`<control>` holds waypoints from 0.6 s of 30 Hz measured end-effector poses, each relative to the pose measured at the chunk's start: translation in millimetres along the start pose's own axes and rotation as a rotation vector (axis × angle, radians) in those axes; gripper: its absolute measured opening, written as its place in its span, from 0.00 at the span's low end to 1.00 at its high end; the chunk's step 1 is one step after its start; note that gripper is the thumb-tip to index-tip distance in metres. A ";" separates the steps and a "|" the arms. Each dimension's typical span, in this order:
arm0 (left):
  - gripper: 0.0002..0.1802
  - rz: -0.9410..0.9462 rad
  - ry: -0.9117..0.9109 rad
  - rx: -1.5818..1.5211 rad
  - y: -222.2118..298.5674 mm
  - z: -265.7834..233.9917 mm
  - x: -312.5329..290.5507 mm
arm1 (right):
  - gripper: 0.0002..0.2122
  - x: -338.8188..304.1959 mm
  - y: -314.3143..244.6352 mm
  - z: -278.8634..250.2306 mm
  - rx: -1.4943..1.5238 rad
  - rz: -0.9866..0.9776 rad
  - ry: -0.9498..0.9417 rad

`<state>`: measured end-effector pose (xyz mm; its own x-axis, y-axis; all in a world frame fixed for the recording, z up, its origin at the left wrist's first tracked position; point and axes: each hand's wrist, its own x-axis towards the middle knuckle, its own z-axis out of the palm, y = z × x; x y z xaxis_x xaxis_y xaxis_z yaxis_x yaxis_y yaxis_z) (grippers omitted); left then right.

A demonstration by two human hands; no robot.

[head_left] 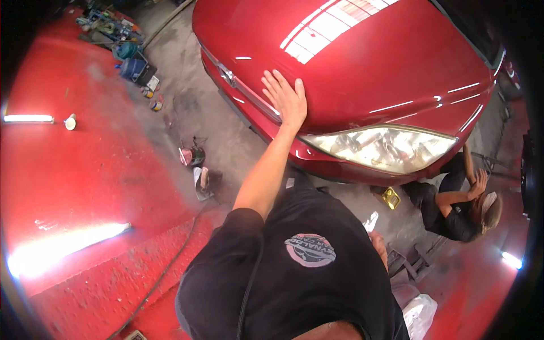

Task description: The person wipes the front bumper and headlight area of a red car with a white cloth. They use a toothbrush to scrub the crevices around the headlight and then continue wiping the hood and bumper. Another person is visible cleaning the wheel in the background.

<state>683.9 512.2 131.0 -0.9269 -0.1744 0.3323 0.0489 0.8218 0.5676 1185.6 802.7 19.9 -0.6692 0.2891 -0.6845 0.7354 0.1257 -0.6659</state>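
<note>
My left hand [287,102] is stretched out over the front edge of a glossy red car hood [362,85]. Its fingers are spread and its palm lies flat on the paint, holding nothing. Below it to the right is the car's clear headlight [391,148]. Partly hidden by my black shirt, my right hand [379,250] is held low beside my body. A white piece of cloth or paper [371,221] sticks up from it; most of its fingers cannot be seen.
Another person [459,207] crouches by the car's front corner, with a yellow can [390,198] nearby. A dark pot [192,155] and a cluttered row of containers [133,68] stand on the floor at left. A cable [164,272] runs along the lower left. A white bag [420,314] lies at lower right.
</note>
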 end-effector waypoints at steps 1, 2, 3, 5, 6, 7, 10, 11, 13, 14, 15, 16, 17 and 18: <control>0.42 0.006 -0.013 -0.014 1.4 -1.6 -1.6 | 0.11 11.9 6.0 -4.0 0.038 0.136 -0.052; 0.42 0.013 -0.027 -0.027 2.1 -2.7 -1.0 | 0.11 19.8 14.5 -3.9 0.091 0.136 -0.044; 0.42 0.026 -0.041 -0.045 4.0 -2.2 3.3 | 0.11 27.1 35.0 -2.2 0.147 0.134 -0.030; 0.43 0.003 -0.052 -0.035 -8.9 -4.0 26.1 | 0.11 36.2 45.3 -2.0 0.197 0.132 -0.014; 0.44 0.001 -0.014 -0.046 -19.6 -5.4 43.0 | 0.11 38.0 43.9 -0.1 0.196 0.134 -0.008; 0.44 -0.026 -0.011 -0.077 -28.3 -6.6 61.5 | 0.12 37.0 41.4 1.9 0.193 0.142 0.003; 0.46 -0.048 0.012 -0.064 -66.8 -9.4 124.5 | 0.11 22.1 -3.3 14.7 0.182 0.224 -0.007; 0.46 -0.054 0.015 -0.054 -80.7 -8.5 145.0 | 0.11 17.6 -6.3 22.5 0.099 0.095 -0.002; 0.47 -0.070 -0.001 -0.062 -99.2 -6.9 182.3 | 0.12 0.6 -5.4 34.8 -0.073 -0.159 0.021; 0.48 -0.080 -0.002 -0.071 -108.4 -6.9 201.4 | 0.11 -6.3 -9.1 41.7 -0.103 -0.064 0.010; 0.49 -0.090 -0.003 -0.077 -117.3 -6.9 219.5 | 0.11 -13.7 -12.7 49.6 -0.133 0.030 -0.002; 0.49 -0.095 -0.010 -0.081 -120.8 -5.9 234.9 | 0.12 -19.2 -16.7 55.6 -0.162 0.128 -0.009; 0.49 -0.105 -0.018 -0.077 -126.9 -6.9 248.1 | 0.12 -22.7 -27.5 62.4 -0.232 -0.036 -0.008; 0.50 -0.099 0.010 -0.053 -133.4 -5.9 262.9 | 0.12 -25.1 -38.3 68.4 -0.301 -0.201 -0.010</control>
<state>435.8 353.5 147.1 -0.9245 -0.2592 0.2796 -0.0234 0.7706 0.6369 1167.0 725.7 42.2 -0.8037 0.2208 -0.5526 0.5862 0.4534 -0.6714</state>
